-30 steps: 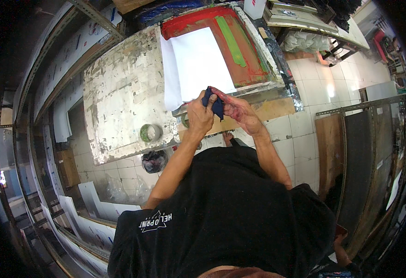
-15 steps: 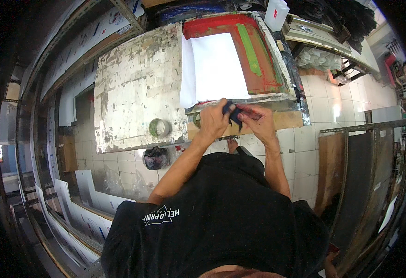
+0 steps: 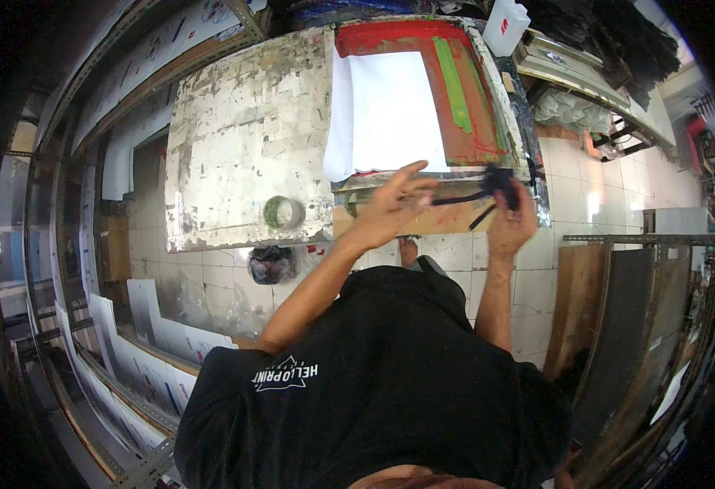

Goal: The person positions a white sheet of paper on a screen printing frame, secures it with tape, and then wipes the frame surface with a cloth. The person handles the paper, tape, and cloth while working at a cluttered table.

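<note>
Dark cloth (image 3: 500,181) in the grip of the right hand (image 3: 511,225), to the near right of the white sheet (image 3: 395,110), which serves as landmark. The right-hand fingers close around the bunched cloth; two thin dark ends hang loose, one trailing toward the left hand (image 3: 393,202). The left hand lies just on the near side of the sheet, its fingers spread; blur hides whether they touch the trailing end.

The loose ends present the chief hazard: should one swing away from the person, it could pick up color from the red frame (image 3: 366,36) beneath the sheet and smear the white surface. A grip on the bunch alone would be the cause. The left fingertips, near the sheet's close edge, could likewise crease or shift it if the hand sweeps forward, since nothing visible weighs the sheet down.

To the right of the sheet, a green strip (image 3: 453,85) lies on the frame; a dragging cloth might disturb it. To the near left of the sheet, a round roll or tub (image 3: 295,215) sits close to the edge of the worktop (image 3: 247,138), where a wide swing of the left forearm could knock it off.
</note>
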`<act>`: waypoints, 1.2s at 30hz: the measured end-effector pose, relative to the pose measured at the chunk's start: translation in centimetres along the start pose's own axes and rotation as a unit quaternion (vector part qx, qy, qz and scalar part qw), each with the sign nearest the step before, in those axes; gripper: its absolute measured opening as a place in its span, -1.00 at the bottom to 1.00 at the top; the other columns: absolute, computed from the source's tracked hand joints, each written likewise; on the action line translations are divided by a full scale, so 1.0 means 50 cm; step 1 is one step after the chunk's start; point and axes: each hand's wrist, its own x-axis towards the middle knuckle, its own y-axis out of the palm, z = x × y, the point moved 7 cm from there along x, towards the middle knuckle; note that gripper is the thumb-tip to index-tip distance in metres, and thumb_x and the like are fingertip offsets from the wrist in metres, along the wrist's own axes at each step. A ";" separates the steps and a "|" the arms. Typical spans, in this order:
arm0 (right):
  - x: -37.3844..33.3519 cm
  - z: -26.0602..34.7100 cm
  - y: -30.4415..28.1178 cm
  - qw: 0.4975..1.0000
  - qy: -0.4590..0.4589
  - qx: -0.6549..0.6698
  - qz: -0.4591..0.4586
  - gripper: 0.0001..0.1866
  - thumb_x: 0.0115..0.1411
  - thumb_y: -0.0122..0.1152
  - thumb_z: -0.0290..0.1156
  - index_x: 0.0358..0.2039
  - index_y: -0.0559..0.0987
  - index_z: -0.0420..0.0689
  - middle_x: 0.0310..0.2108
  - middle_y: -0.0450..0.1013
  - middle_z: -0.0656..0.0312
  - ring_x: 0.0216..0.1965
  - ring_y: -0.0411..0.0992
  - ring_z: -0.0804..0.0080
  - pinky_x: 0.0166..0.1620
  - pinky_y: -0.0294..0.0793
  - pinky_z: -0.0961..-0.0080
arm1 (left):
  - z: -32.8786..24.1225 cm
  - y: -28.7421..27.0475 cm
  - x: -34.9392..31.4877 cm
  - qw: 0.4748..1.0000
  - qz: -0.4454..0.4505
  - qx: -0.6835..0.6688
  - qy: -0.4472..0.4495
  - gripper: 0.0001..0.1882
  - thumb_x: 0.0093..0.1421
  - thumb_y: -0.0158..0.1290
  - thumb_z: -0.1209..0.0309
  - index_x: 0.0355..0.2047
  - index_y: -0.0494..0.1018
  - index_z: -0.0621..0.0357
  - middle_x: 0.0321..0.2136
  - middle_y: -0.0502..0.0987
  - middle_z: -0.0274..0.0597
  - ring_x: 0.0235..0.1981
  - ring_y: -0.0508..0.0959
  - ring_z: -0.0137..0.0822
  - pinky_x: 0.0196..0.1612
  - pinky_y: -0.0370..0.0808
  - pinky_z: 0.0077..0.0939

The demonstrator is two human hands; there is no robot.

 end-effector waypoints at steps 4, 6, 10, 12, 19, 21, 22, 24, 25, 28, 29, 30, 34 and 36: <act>0.035 -0.129 -0.109 0.986 0.061 -0.013 -0.155 -0.68 0.11 0.26 -0.66 -0.10 0.49 -0.33 -0.13 0.47 0.08 -0.09 0.45 0.26 0.04 0.42 0.39 | 0.022 -0.145 -0.044 0.976 -0.208 -0.056 0.013 -0.88 0.26 0.07 0.49 -0.31 0.50 0.33 -0.47 0.60 -0.10 -0.48 0.56 -0.42 -0.38 0.54 -0.57; 0.032 -0.192 -0.129 0.978 0.078 -0.050 -0.186 -0.67 0.09 0.27 -0.65 -0.10 0.49 -0.33 -0.14 0.48 0.05 -0.10 0.45 0.20 0.05 0.41 0.37 | 0.039 -0.217 -0.061 0.961 -0.277 -0.017 0.003 -0.89 0.25 0.08 0.50 -0.33 0.51 0.33 -0.48 0.60 -0.09 -0.51 0.55 -0.43 -0.39 0.54 -0.56; 0.015 -0.298 -0.079 0.965 0.169 -0.197 0.019 -0.65 -0.01 0.32 -0.57 -0.17 0.51 -0.36 -0.22 0.50 -0.05 -0.16 0.46 0.06 0.01 0.42 0.32 | 0.056 -0.329 -0.100 0.909 -0.416 -0.031 -0.004 -0.86 0.23 0.11 0.47 -0.32 0.51 0.35 -0.48 0.60 -0.10 -0.48 0.58 -0.41 -0.40 0.54 -0.56; -0.003 -0.332 -0.065 0.942 0.147 -0.273 0.127 -0.68 -0.03 0.34 -0.49 -0.25 0.55 -0.35 -0.26 0.52 -0.09 -0.19 0.48 0.03 -0.03 0.44 0.30 | 0.041 -0.348 -0.129 0.870 -0.491 -0.051 -0.007 -0.83 0.23 0.13 0.45 -0.29 0.51 0.36 -0.46 0.60 -0.10 -0.44 0.60 -0.38 -0.39 0.54 -0.56; 0.073 -0.267 -0.060 0.855 0.166 -0.421 0.255 -0.72 -0.02 0.36 -0.26 -0.45 0.61 -0.24 -0.42 0.56 -0.06 -0.29 0.54 -0.04 -0.18 0.48 0.12 | 0.075 -0.441 -0.269 0.766 -0.642 -0.006 -0.022 -0.79 0.15 0.23 0.44 -0.31 0.52 0.36 -0.41 0.61 -0.10 -0.38 0.63 -0.35 -0.37 0.55 -0.57; 0.113 -0.229 -0.054 0.822 0.177 -0.470 0.267 -0.71 -0.02 0.37 -0.21 -0.47 0.61 -0.20 -0.46 0.56 -0.02 -0.33 0.55 -0.04 -0.23 0.49 0.11 | 0.076 -0.466 -0.296 0.752 -0.658 0.010 -0.036 -0.80 0.11 0.26 0.44 -0.38 0.54 0.34 -0.43 0.61 -0.10 -0.40 0.61 -0.37 -0.38 0.54 -0.59; 0.132 -0.219 -0.052 0.817 0.180 -0.482 0.262 -0.70 -0.03 0.39 -0.19 -0.47 0.61 -0.19 -0.48 0.56 0.00 -0.35 0.55 -0.04 -0.25 0.49 0.12 | 0.081 -0.489 -0.314 0.734 -0.674 0.061 -0.051 -0.76 0.08 0.31 0.36 -0.46 0.54 0.31 -0.49 0.59 -0.17 -0.45 0.58 -0.42 -0.39 0.53 -0.58; 0.170 -0.190 -0.034 0.817 0.149 -0.496 0.253 -0.69 0.00 0.40 -0.18 -0.46 0.60 -0.17 -0.50 0.56 0.06 -0.42 0.55 0.01 -0.32 0.48 0.18 | 0.101 -0.525 -0.337 0.710 -0.699 0.041 -0.067 -0.75 0.06 0.33 0.33 -0.46 0.53 0.24 -0.48 0.60 -0.19 -0.39 0.61 -0.41 -0.39 0.52 -0.55; 0.187 -0.169 -0.014 0.844 0.128 -0.463 0.236 -0.71 0.01 0.39 -0.20 -0.46 0.60 -0.18 -0.50 0.56 0.06 -0.44 0.54 0.03 -0.33 0.49 0.20 | 0.107 -0.541 -0.346 0.699 -0.711 0.030 -0.076 -0.74 0.05 0.34 0.31 -0.46 0.52 0.20 -0.47 0.61 -0.20 -0.36 0.62 -0.40 -0.39 0.52 -0.54; 0.232 -0.110 0.081 0.915 0.077 -0.341 0.203 -0.79 0.09 0.34 -0.32 -0.42 0.59 -0.22 -0.53 0.53 0.06 -0.49 0.52 0.17 -0.34 0.49 0.30 | 0.129 -0.602 -0.348 0.714 -0.697 0.026 -0.064 -0.71 0.08 0.31 0.26 -0.37 0.52 0.22 -0.38 0.61 -0.20 -0.29 0.60 -0.42 -0.34 0.48 -0.56; 0.237 -0.116 0.120 0.942 0.024 -0.269 0.199 -0.76 0.10 0.33 -0.34 -0.32 0.60 -0.26 -0.49 0.53 0.05 -0.45 0.52 0.25 -0.31 0.50 0.34 | 0.140 -0.623 -0.348 0.719 -0.692 0.024 -0.063 -0.69 0.09 0.31 0.26 -0.33 0.52 0.24 -0.36 0.61 -0.19 -0.27 0.60 -0.42 -0.33 0.48 -0.58; 0.244 -0.104 0.177 0.945 0.001 -0.239 0.224 -0.74 0.11 0.32 -0.36 -0.26 0.59 -0.27 -0.45 0.54 0.05 -0.42 0.53 0.27 -0.29 0.50 0.37 | 0.153 -0.645 -0.354 0.725 -0.685 0.049 -0.056 -0.67 0.09 0.30 0.28 -0.28 0.52 0.27 -0.33 0.61 -0.17 -0.26 0.59 -0.38 -0.27 0.49 -0.53; 0.231 0.002 0.468 0.945 -0.013 -0.044 0.323 -0.69 0.14 0.28 -0.41 -0.12 0.58 -0.27 -0.33 0.56 0.03 -0.34 0.55 0.33 -0.23 0.51 0.47 | 0.186 -0.718 -0.366 0.721 -0.654 0.218 -0.069 -0.55 0.10 0.29 0.28 -0.10 0.49 0.34 -0.28 0.59 -0.08 -0.26 0.57 -0.29 -0.18 0.50 -0.43; 0.215 0.059 0.629 0.917 -0.054 -0.057 0.391 -0.69 0.14 0.28 -0.41 -0.10 0.59 -0.24 -0.31 0.57 0.04 -0.33 0.56 0.35 -0.23 0.51 0.47 | 0.213 -0.749 -0.384 0.704 -0.648 0.278 -0.080 -0.50 0.10 0.28 0.27 -0.03 0.47 0.31 -0.24 0.57 -0.03 -0.26 0.53 -0.24 -0.15 0.49 -0.36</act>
